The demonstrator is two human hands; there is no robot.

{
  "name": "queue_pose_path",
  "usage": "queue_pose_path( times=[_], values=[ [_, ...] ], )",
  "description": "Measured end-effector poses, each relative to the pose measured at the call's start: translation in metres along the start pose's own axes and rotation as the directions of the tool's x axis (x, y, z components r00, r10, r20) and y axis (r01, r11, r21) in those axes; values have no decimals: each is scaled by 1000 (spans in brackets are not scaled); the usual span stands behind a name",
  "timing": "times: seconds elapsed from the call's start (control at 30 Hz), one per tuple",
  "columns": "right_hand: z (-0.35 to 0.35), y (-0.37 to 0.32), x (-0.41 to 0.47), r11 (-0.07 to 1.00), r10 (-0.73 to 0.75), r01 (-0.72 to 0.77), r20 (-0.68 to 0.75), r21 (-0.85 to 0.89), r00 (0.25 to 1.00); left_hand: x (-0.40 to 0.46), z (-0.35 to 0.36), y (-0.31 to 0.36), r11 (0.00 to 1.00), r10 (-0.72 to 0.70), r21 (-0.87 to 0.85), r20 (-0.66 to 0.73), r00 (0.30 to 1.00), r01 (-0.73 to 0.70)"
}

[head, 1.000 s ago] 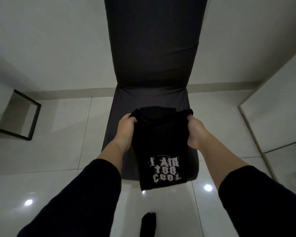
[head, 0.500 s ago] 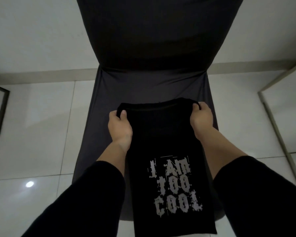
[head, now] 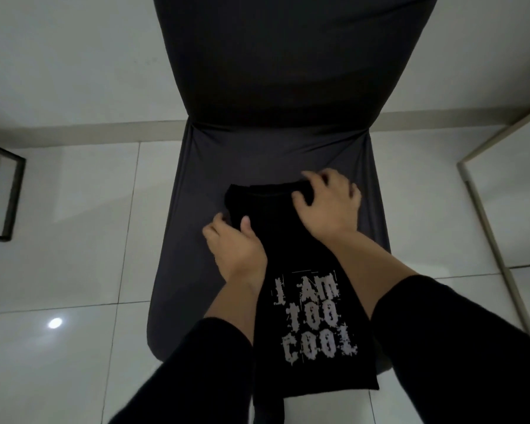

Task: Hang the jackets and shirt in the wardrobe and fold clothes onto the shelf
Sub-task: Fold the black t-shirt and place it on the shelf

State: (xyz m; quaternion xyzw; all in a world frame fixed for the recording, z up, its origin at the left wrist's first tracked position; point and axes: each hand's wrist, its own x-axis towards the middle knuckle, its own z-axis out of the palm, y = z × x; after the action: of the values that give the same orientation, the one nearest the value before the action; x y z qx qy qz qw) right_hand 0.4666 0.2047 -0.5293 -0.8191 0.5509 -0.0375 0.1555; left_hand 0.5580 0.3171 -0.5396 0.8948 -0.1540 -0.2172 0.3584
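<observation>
A black T-shirt [head: 291, 301] with pale lettering, folded into a narrow strip, lies lengthwise on the seat of a dark covered chair [head: 251, 160]. Its lower end hangs over the seat's front edge. My left hand [head: 236, 243] pinches the strip's left edge, thumb on top of the cloth. My right hand [head: 328, 203] lies on the strip's far right corner with spread, slightly bent fingers. Its fingertips touch the cloth, and the hand looks a little blurred.
The chair stands on pale glossy floor tiles [head: 74, 209] against a white wall. A dark metal frame [head: 10, 191] is at the left edge. A light panel with a pale edge strip [head: 484, 228] stands at the right.
The T-shirt has come down from the air onto the chair seat. My left hand has slid down its left edge. My right hand has let go of the corner and now rests on top.
</observation>
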Motion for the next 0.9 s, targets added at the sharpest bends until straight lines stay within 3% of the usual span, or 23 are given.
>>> queue_pose_path(
  times=[0.07,0.17,0.27,0.47,0.57,0.67,0.77,0.9],
  values=[
    [9,-13,4,981,-168,179,142,-69,975,-9,-3,-9,993,11,117,14,1000,-13],
    [19,-23,9,965,-199,237,269,-116,942,-7,-10,-19,976,34,210,72,997,-48],
    [19,-21,2,964,-206,240,245,-114,947,-3,-16,-25,986,13,166,142,990,-36],
    [-6,-12,-27,916,-354,385,228,-111,907,-16,-21,-28,999,-41,18,231,972,38],
    [-37,-12,-37,938,-334,345,161,-43,929,-42,-32,-25,971,-49,-198,386,921,135],
    [-78,-9,-45,962,-268,256,137,97,954,-74,-52,-30,951,-81,-178,643,761,251],
    [-129,2,-52,965,-166,150,59,216,984,-92,-64,-37,995,-96,60,718,689,77],
    [-213,32,-62,953,32,1,-101,303,994,-103,-93,18,998,30,22,732,680,-67]
  ],
)
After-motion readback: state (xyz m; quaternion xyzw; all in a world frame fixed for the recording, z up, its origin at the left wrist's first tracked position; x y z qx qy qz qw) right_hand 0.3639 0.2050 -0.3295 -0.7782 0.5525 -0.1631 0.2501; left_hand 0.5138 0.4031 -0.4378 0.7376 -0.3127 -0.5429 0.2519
